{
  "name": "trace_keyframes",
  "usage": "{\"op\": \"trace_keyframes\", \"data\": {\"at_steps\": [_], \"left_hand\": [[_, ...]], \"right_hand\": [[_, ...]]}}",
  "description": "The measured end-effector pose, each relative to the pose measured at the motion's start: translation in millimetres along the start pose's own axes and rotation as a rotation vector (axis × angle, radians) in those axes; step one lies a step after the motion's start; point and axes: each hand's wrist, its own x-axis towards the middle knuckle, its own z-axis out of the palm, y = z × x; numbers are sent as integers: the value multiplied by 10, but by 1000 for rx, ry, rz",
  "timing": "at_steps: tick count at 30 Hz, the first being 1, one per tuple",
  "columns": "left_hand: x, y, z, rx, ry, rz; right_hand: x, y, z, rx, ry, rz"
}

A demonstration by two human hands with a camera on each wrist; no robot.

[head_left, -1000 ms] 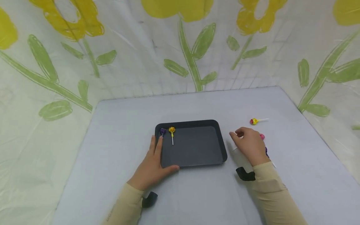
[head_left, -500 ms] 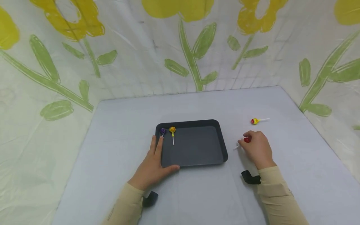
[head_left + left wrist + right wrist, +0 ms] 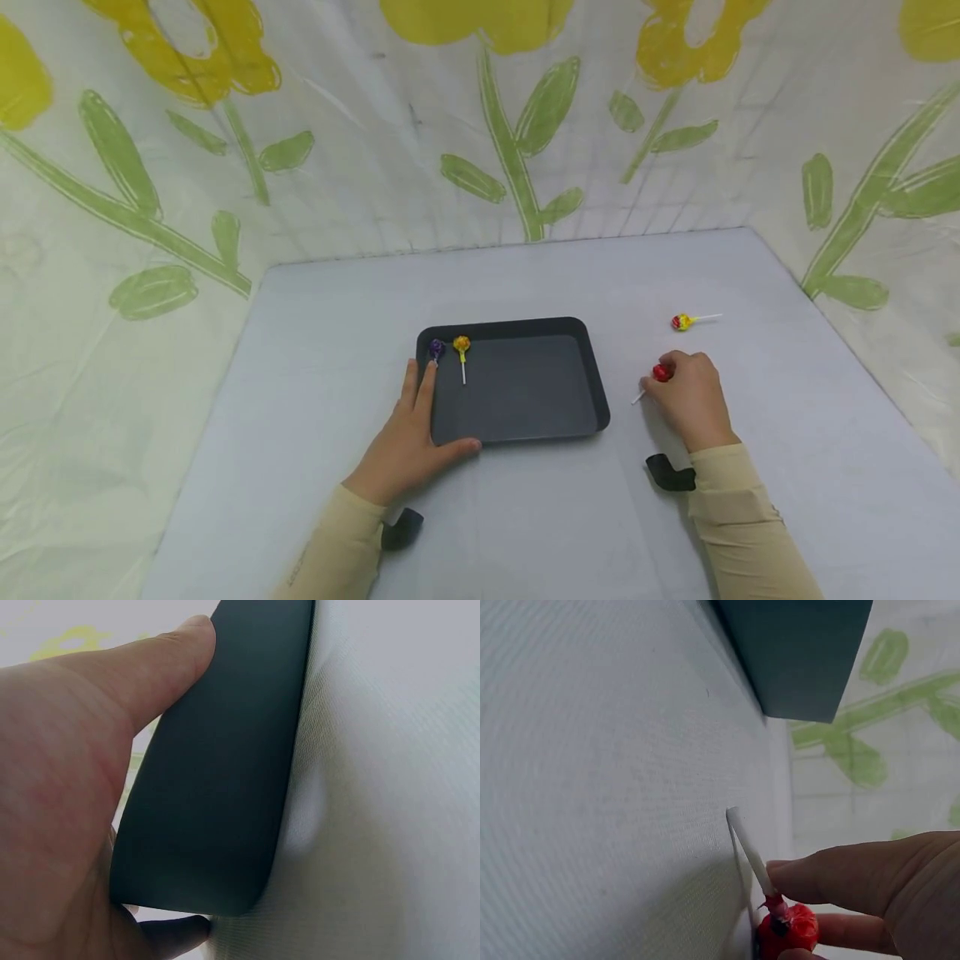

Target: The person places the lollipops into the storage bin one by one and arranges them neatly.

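My left hand (image 3: 406, 447) rests at the near left corner of a dark grey tray (image 3: 517, 437), its fingers spread and straight along the left side and the thumb at the front edge. In the left wrist view, the thumb touches the tray wall (image 3: 217, 765). Right of the tray, my right hand (image 3: 692, 402) pinches a red lollipop (image 3: 799, 928) between thumb and fingers. Its white stick points toward the tray, low over the table. A purple lollipop (image 3: 437, 347) and a yellow lollipop (image 3: 462, 344) lie side by side in the tray's far left corner.
A red and yellow lollipop (image 3: 681, 322) lies on the table (image 3: 345, 308) beyond the right hand. Behind the table hangs a white sheet (image 3: 360, 167) painted with yellow flowers. The right hand and sleeve hide the table beneath them.
My right hand has shifted right and now pinches the red lollipop. Pink and purple lollipop parts seen beside it a second ago are out of sight. The left hand has stayed put.
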Motion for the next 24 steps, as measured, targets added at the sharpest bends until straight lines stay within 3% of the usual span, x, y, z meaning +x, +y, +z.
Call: {"op": "trace_keyframes", "data": {"at_steps": [24], "left_hand": [[4,7,-1,0,1,-4]], "right_hand": [[32,1,50,-1,39,-78]]}}
